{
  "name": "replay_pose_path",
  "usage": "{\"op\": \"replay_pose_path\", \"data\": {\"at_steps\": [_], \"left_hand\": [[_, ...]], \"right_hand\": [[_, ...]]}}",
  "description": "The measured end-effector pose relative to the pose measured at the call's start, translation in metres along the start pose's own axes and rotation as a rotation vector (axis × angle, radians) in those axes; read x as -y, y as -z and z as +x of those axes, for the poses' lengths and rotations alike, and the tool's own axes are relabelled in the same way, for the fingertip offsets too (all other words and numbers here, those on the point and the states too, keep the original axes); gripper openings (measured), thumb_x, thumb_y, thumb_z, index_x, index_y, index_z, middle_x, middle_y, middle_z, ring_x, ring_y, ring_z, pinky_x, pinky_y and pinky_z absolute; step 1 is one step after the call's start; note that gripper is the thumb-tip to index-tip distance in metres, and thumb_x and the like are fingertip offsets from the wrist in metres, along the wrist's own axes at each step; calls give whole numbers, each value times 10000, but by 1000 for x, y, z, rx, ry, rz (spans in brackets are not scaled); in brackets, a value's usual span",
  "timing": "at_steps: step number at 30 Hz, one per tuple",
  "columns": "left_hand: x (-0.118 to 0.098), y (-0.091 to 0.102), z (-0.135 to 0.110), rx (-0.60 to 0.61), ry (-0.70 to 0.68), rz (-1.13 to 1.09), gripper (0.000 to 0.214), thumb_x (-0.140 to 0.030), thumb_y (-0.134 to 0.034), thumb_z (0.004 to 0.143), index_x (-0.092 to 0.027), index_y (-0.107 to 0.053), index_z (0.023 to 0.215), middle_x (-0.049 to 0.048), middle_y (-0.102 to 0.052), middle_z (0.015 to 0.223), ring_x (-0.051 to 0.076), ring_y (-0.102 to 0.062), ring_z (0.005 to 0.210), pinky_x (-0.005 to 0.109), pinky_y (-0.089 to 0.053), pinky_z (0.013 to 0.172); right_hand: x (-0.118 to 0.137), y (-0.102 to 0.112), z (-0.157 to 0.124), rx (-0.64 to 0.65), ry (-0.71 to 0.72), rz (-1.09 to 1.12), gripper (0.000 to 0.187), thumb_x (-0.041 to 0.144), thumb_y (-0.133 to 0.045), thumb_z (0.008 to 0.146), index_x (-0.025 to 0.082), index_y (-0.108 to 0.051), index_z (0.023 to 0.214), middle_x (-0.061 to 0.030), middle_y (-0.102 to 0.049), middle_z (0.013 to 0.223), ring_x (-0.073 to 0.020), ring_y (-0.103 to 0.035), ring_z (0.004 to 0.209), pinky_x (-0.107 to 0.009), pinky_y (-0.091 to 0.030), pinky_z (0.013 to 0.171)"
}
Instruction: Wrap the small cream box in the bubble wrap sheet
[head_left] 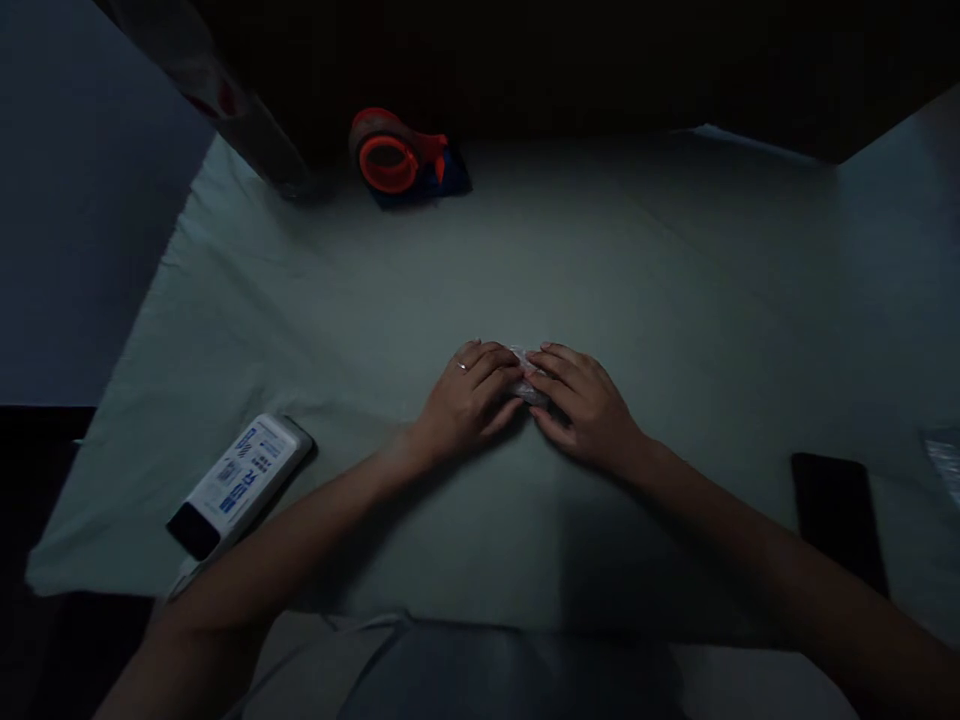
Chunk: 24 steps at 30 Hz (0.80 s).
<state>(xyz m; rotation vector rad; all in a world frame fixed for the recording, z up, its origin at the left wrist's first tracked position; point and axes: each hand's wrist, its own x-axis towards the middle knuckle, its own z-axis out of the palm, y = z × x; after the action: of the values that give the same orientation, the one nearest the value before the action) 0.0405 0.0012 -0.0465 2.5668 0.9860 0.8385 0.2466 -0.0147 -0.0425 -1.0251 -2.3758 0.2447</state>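
A small bundle in clear, wrinkled plastic, looking like bubble wrap (531,388), lies on the cloth at the middle of the table. From its left side my left hand (478,392), with a ring on one finger, curls its fingers over it. My right hand (581,402) grips the same bundle from the right, fingertips on top and thumb at the near side. Both hands cover most of it, and what is inside cannot be made out in the dim light.
An orange tape dispenser (390,160) stands on something dark blue at the back left. A white, printed box-like device (251,470) with a cable lies at the left, a black phone (838,520) at the right. A dark panel (562,70) bounds the back of the cloth-covered table (637,270).
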Motion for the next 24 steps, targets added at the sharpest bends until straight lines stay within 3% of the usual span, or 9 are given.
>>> {"op": "replay_pose_path", "data": {"at_steps": [5,8,12,18,24], "left_hand": [[-3,4,5,3,9,-2,286,-259,-554,835,-171,-520,1105,122,-578,1135,246,-495,1122,462,-401,1002],[-4,10,5,-37,40,-60,384,-265,-576,818,-161,-475,1174,141,-530,1172,244,-478,1139,440,-424,984],[-5,16,1,-85,90,-112,513,-249,-589,802,-184,-393,1272,144,-475,1232,250,-454,1184,450,-414,1000],[-2,17,-1,-49,118,-143,563,-246,-608,794,-185,-363,1298,149,-462,1265,257,-434,1217,455,-390,1032],[-3,14,5,-2,138,-175,560,-283,-616,810,-189,-365,1301,155,-448,1276,258,-428,1231,450,-408,1026]], "right_hand": [[1,0,5,-24,-41,26,337,247,-582,811,142,-580,1132,-168,-570,1248,-295,-424,1278,-478,-414,1004],[1,5,7,-74,-30,48,324,272,-609,799,150,-586,1099,-165,-576,1221,-294,-457,1238,-480,-424,996],[1,11,6,-97,-23,74,397,277,-611,803,183,-533,1181,-128,-610,1164,-271,-513,1168,-474,-438,981],[0,14,5,-139,-48,83,617,318,-638,793,188,-384,1340,-144,-598,1167,-283,-530,1140,-475,-465,947],[5,10,7,-112,-78,101,632,309,-640,794,174,-367,1348,-167,-534,1234,-287,-501,1165,-480,-447,977]]}}
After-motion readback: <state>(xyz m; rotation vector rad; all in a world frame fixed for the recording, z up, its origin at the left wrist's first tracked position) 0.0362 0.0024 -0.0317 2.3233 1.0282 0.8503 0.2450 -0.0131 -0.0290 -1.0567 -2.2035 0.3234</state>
